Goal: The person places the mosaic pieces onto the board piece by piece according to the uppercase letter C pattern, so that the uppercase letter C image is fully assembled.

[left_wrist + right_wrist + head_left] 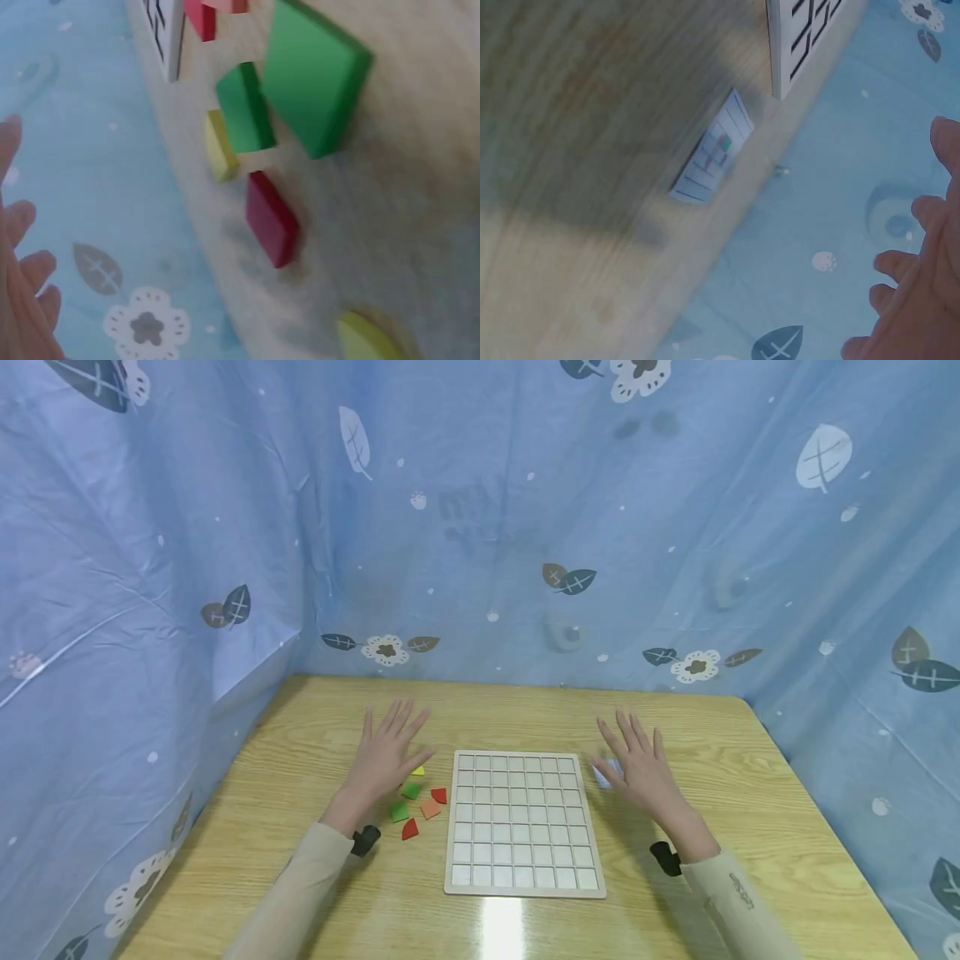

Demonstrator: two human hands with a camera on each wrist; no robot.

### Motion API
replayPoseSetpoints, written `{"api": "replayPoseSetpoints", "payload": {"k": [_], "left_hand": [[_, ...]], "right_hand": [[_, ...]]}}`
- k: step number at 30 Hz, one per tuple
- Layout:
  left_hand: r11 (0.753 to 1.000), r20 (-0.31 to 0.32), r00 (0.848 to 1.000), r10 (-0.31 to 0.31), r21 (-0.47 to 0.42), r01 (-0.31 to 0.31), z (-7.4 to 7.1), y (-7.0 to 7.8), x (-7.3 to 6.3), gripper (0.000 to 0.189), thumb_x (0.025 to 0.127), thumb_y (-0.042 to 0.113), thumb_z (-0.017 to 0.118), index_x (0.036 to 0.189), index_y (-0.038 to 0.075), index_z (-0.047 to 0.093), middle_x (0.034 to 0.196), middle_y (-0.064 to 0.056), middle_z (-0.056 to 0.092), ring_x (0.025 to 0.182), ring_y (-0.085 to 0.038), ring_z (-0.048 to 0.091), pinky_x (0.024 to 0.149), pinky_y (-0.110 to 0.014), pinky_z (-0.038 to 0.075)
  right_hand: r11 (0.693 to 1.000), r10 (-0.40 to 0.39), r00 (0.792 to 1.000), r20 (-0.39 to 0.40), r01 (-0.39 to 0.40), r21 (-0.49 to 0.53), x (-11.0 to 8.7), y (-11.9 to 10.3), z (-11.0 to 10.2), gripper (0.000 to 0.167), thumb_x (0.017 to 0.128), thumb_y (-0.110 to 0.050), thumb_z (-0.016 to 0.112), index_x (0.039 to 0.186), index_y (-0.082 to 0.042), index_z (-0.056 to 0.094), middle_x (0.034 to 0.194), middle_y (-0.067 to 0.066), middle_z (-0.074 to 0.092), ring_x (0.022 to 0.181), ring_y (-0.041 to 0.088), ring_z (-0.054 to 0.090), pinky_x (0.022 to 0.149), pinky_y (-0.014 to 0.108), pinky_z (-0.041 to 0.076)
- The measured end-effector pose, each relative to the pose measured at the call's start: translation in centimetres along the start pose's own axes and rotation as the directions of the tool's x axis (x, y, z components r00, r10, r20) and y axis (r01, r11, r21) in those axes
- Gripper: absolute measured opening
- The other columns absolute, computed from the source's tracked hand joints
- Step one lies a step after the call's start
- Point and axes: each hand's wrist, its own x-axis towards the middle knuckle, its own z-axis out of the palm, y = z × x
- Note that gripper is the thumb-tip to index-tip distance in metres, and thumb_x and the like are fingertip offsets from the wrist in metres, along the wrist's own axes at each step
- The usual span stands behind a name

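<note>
My left hand (381,760), fingers spread and holding nothing, hovers over the left side of the table beside a scatter of flat coloured pieces. Among these are green pieces (400,812), red quarter-round pieces (410,829), an orange piece (431,809) and a yellow piece (418,771). The left wrist view also shows a dark red piece (271,221) and another yellow one (367,341). Between the hands lies a pale board (522,835) with a grid of vacant square cells. On the right, my spread right hand (647,777) partly covers a small printed card (606,779), holding nothing.
The wooden table (735,827) runs back to a blue patterned curtain (487,527), which also hangs along both sides. Black wrist cameras (665,858) sit below each hand. A bright reflection lies in front of the board.
</note>
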Motion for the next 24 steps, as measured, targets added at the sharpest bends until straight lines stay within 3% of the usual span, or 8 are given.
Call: {"api": "replayPoseSetpoints", "payload": {"k": [7, 18, 21, 24], "left_hand": [[0.997, 0.025, 0.999, -0.045, -0.059, 0.047, 0.6, -0.9, -1.8, 0.069, 0.09, 0.052, 0.049, 0.146, 0.018, 0.028, 0.155, -0.008, 0.01, 0.143, -0.027, 0.004, 0.11, -0.055, -0.002], [0.986, -0.017, 0.994, -0.11, -0.127, 0.107, 0.8, -2.6, -4.6, 0.066, 0.087, 0.042, 0.06, 0.141, 0.01, 0.038, 0.151, -0.018, 0.022, 0.14, -0.036, 0.014, 0.109, -0.058, 0.008], [0.982, -0.018, 0.992, -0.124, -0.145, 0.12, 0.8, -3.1, -5.3, 0.065, 0.087, 0.042, 0.061, 0.139, 0.009, 0.041, 0.149, -0.019, 0.026, 0.139, -0.037, 0.016, 0.109, -0.058, 0.01], [0.979, -0.01, 0.991, -0.131, -0.159, 0.127, 0.8, -3.6, -6.1, 0.062, 0.087, 0.04, 0.062, 0.137, 0.007, 0.044, 0.147, -0.02, 0.029, 0.138, -0.039, 0.017, 0.109, -0.057, 0.01]], "right_hand": [[0.998, 0.03, 0.998, 0.053, -0.033, 0.052, -1.5, -0.2, 0.5, 0.066, 0.092, -0.035, 0.055, 0.147, -0.016, 0.025, 0.149, 0.025, 0.017, 0.138, 0.045, 0.009, 0.107, 0.062, 0.001], [0.996, -0.012, 0.998, 0.066, 0.006, 0.087, -3.9, -1.0, 1.3, 0.057, 0.092, -0.029, 0.056, 0.142, -0.01, 0.037, 0.134, 0.03, 0.039, 0.122, 0.05, 0.037, 0.094, 0.063, 0.032], [0.994, -0.029, 0.997, 0.074, 0.022, 0.103, -4.4, -1.3, 1.3, 0.057, 0.091, -0.029, 0.058, 0.141, -0.01, 0.039, 0.129, 0.029, 0.045, 0.113, 0.047, 0.046, 0.087, 0.06, 0.04], [0.991, -0.056, 0.995, 0.08, 0.045, 0.128, -4.8, -1.5, 1.3, 0.057, 0.089, -0.028, 0.061, 0.139, -0.009, 0.041, 0.117, 0.022, 0.052, 0.097, 0.032, 0.053, 0.078, 0.047, 0.045]]}}
